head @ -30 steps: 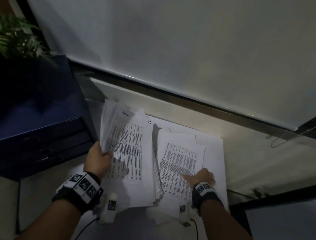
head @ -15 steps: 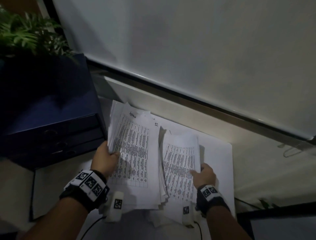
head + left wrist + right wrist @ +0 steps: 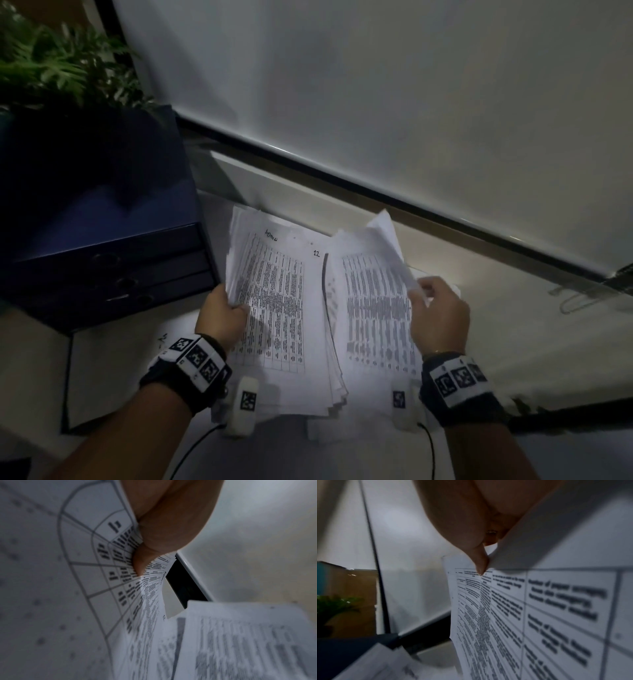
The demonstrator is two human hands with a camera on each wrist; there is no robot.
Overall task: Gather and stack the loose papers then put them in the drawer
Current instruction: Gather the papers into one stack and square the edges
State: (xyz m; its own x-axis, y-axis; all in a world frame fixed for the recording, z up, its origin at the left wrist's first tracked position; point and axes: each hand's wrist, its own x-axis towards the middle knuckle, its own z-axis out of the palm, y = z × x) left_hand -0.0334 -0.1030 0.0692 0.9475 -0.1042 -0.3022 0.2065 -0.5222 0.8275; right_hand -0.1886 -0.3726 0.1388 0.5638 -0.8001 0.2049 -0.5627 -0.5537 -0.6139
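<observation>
The room was dim. A pale roller blind [image 3: 376, 85] filled the upper right of the head view, its bottom bar running diagonally down toward the right edge. A light desk [image 3: 513, 342] lay below it. At upper left stood a green plant [image 3: 58, 65] above a dark blue cabinet [image 3: 85, 192], its front at left of centre.

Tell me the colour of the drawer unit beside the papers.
Dark navy blue: the drawer unit, clearest in the head view.
</observation>
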